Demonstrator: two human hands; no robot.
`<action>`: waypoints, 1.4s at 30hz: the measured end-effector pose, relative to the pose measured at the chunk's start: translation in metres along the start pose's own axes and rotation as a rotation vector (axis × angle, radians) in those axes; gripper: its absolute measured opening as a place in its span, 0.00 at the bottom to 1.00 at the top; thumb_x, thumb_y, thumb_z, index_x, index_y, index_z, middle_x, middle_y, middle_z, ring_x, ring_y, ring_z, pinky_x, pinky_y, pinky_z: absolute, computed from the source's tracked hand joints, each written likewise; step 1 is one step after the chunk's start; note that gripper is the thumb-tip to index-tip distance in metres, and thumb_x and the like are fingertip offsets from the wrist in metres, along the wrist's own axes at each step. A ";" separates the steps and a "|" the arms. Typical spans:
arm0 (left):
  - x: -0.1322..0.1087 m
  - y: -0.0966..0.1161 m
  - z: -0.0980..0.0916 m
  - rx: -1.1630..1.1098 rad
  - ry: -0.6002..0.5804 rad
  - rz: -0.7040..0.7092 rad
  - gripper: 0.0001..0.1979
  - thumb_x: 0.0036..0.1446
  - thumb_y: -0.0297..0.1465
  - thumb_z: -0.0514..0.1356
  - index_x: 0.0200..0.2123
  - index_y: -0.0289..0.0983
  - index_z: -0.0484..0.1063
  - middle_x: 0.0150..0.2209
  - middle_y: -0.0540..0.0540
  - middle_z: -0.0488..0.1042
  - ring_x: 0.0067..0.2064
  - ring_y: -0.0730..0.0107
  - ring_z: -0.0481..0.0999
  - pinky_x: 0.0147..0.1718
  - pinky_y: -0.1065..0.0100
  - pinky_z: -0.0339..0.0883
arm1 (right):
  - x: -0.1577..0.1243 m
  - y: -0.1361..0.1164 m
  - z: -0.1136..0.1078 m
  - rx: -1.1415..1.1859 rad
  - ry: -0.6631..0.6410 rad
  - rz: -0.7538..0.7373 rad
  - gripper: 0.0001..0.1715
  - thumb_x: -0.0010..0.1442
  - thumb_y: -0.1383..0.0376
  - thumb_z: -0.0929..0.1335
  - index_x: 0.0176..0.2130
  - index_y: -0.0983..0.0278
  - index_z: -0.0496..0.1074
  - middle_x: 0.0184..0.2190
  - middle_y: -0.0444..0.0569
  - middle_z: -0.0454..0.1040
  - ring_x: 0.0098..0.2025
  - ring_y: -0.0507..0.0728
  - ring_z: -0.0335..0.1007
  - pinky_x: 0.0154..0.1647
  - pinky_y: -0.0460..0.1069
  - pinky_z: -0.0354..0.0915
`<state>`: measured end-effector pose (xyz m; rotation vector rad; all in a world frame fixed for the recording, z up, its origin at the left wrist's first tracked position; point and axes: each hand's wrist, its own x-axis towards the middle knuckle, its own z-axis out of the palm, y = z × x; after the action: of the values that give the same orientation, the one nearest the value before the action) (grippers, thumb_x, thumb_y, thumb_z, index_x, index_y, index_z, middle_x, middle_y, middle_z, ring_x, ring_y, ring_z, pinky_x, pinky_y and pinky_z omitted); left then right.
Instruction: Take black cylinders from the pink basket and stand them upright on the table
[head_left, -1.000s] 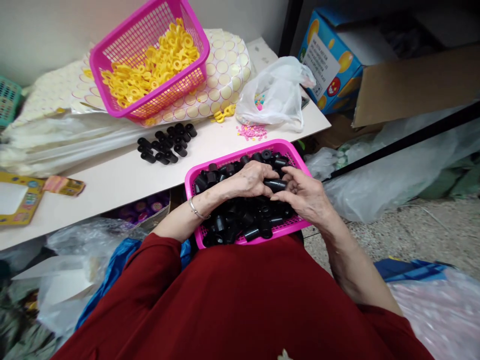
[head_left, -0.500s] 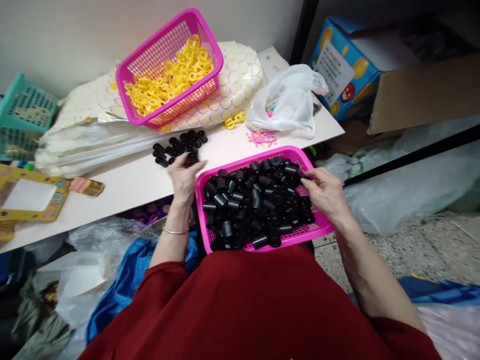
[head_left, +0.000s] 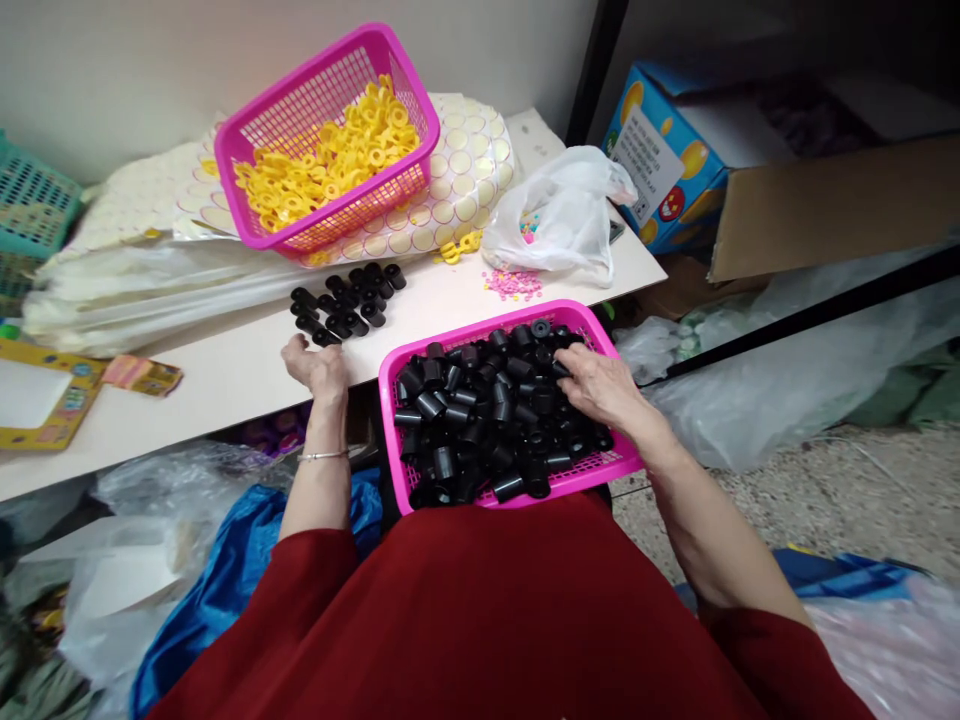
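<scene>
Several short black plastic cylinders (head_left: 352, 300) stand and lie in a cluster on the white table. At the front edge of that cluster is my left hand (head_left: 319, 370), its fingers apart, close against the nearest cylinders and holding nothing that I can see. A pink mesh basket (head_left: 386, 420), filled with loose black cylinders of the same kind, sits at the table's front edge against my body. Inside its right part, my right hand (head_left: 604, 390) reaches down, with the fingertips closed on a black cylinder (head_left: 560, 369). The fingers partly cover that piece.
A second pink basket (head_left: 259, 240) with yellow ring-shaped pieces rests on plastic packaging at the back. Right of it are a white plastic bag (head_left: 577, 215) and small pink bits (head_left: 514, 285). A blue printed box (head_left: 660, 160) stands far right; a yellow cardboard frame (head_left: 79, 395) lies left.
My left hand has drawn back toward the front left from the cylinder cluster. My right hand has moved from the basket's right rim farther in over the pieces. The view has shifted slightly.
</scene>
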<state>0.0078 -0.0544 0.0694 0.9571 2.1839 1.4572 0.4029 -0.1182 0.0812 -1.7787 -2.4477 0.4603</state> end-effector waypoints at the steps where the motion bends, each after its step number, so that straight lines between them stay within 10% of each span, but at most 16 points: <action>1: -0.006 0.005 0.000 0.049 0.085 0.052 0.18 0.41 0.19 0.61 0.39 0.35 0.66 0.43 0.48 0.67 0.45 0.66 0.68 0.44 0.66 0.64 | -0.006 0.002 0.000 0.067 -0.035 -0.030 0.13 0.59 0.69 0.64 0.44 0.64 0.73 0.42 0.55 0.76 0.41 0.61 0.72 0.40 0.52 0.65; 5: -0.039 0.031 0.014 0.187 0.095 0.433 0.17 0.46 0.21 0.62 0.42 0.35 0.71 0.47 0.44 0.70 0.44 0.64 0.71 0.45 0.62 0.66 | -0.033 0.013 0.011 0.406 0.061 0.008 0.16 0.59 0.64 0.66 0.47 0.62 0.73 0.40 0.51 0.76 0.39 0.60 0.73 0.41 0.53 0.68; 10: -0.093 0.083 0.069 0.211 -0.720 1.074 0.04 0.56 0.28 0.62 0.36 0.38 0.75 0.38 0.47 0.76 0.42 0.63 0.70 0.46 0.61 0.65 | -0.051 0.016 0.028 0.935 0.286 0.319 0.21 0.54 0.58 0.72 0.46 0.60 0.70 0.20 0.37 0.66 0.21 0.54 0.65 0.23 0.49 0.65; 14: -0.142 0.116 0.124 0.455 -1.312 1.422 0.09 0.59 0.27 0.57 0.34 0.35 0.78 0.37 0.42 0.77 0.45 0.60 0.70 0.48 0.59 0.63 | -0.059 0.008 0.027 1.356 0.467 0.421 0.27 0.46 0.59 0.78 0.42 0.58 0.67 0.24 0.36 0.72 0.22 0.52 0.73 0.24 0.48 0.72; 19: -0.187 0.116 0.166 0.843 -1.234 1.494 0.12 0.57 0.24 0.57 0.39 0.27 0.80 0.43 0.30 0.76 0.54 0.43 0.67 0.49 0.49 0.60 | -0.079 0.000 0.020 1.729 0.542 0.389 0.30 0.45 0.60 0.81 0.44 0.57 0.70 0.33 0.39 0.77 0.30 0.52 0.81 0.32 0.46 0.78; 25: -0.189 0.110 0.164 0.888 -1.182 1.556 0.12 0.56 0.22 0.57 0.39 0.28 0.80 0.49 0.29 0.73 0.55 0.42 0.67 0.51 0.45 0.60 | -0.098 0.001 0.024 1.887 0.520 0.287 0.25 0.49 0.58 0.81 0.44 0.57 0.74 0.38 0.43 0.80 0.35 0.54 0.83 0.35 0.48 0.80; 32: -0.172 0.114 0.151 0.726 -1.299 1.366 0.17 0.49 0.24 0.65 0.45 0.32 0.74 0.46 0.36 0.75 0.55 0.46 0.67 0.52 0.48 0.60 | -0.095 -0.002 0.026 1.949 0.533 0.265 0.23 0.48 0.60 0.81 0.42 0.58 0.75 0.38 0.43 0.81 0.36 0.53 0.82 0.37 0.47 0.80; 42: -0.170 0.114 0.122 -0.329 -1.643 0.227 0.25 0.43 0.37 0.74 0.45 0.37 0.78 0.44 0.45 0.78 0.46 0.63 0.76 0.47 0.62 0.69 | -0.076 -0.023 0.028 1.635 0.890 0.213 0.22 0.48 0.61 0.81 0.41 0.57 0.75 0.38 0.42 0.81 0.36 0.51 0.79 0.42 0.49 0.79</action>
<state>0.2429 -0.0630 0.1085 1.4632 0.6224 0.5062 0.4000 -0.2015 0.0695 -0.9843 -0.6598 0.9540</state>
